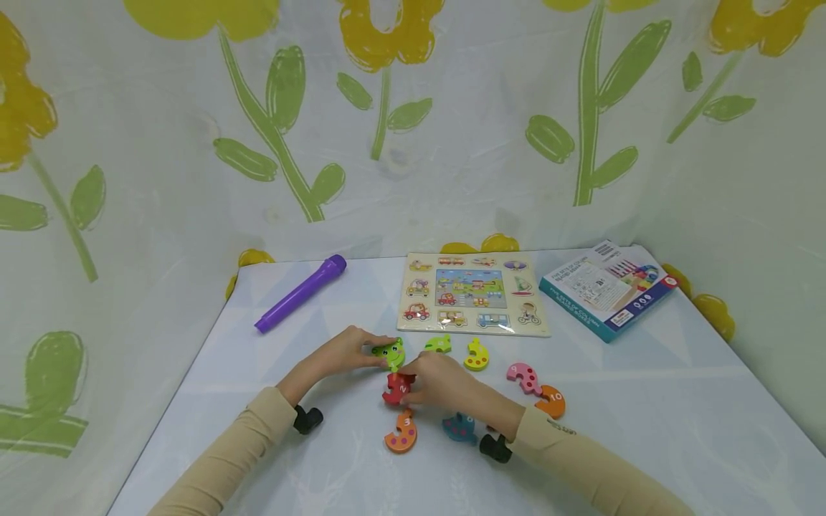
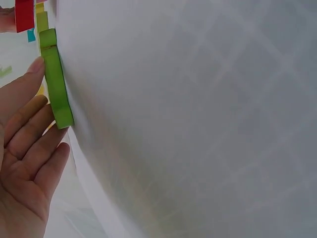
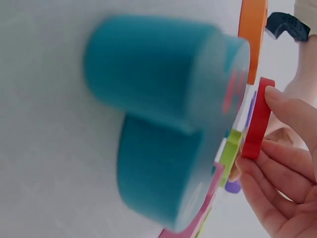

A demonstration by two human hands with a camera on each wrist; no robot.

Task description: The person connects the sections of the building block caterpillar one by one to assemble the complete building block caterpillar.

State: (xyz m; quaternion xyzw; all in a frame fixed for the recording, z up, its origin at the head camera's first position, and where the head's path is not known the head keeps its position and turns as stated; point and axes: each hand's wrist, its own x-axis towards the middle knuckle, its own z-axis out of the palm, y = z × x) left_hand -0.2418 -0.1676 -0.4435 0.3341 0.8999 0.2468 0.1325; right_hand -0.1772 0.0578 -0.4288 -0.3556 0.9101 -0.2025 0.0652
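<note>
My left hand [image 1: 345, 351] holds a bright green puzzle piece with a smiling animal face [image 1: 392, 354] between thumb and fingers, low over the table. In the left wrist view the thumb presses one side of this green piece [image 2: 57, 84]. Just beside it, my right hand [image 1: 445, 387] pinches a red puzzle piece [image 1: 392, 390] marked 2, its thumb and fingertips at the ends of the red piece [image 3: 258, 119]. The red piece lies right below the face piece; whether they touch cannot be told. Nearer me is an orange piece [image 1: 403, 436] marked 3.
Around the right hand lie green [image 1: 438, 344], yellow [image 1: 477, 356], pink [image 1: 523, 376], orange [image 1: 551, 403] and teal [image 1: 459, 428] pieces. Farther back are a purple toy microphone [image 1: 302, 292], a picture puzzle board [image 1: 476, 330] and a boxed toy [image 1: 606, 290]. Patterned cloth [image 1: 452, 193] hangs behind.
</note>
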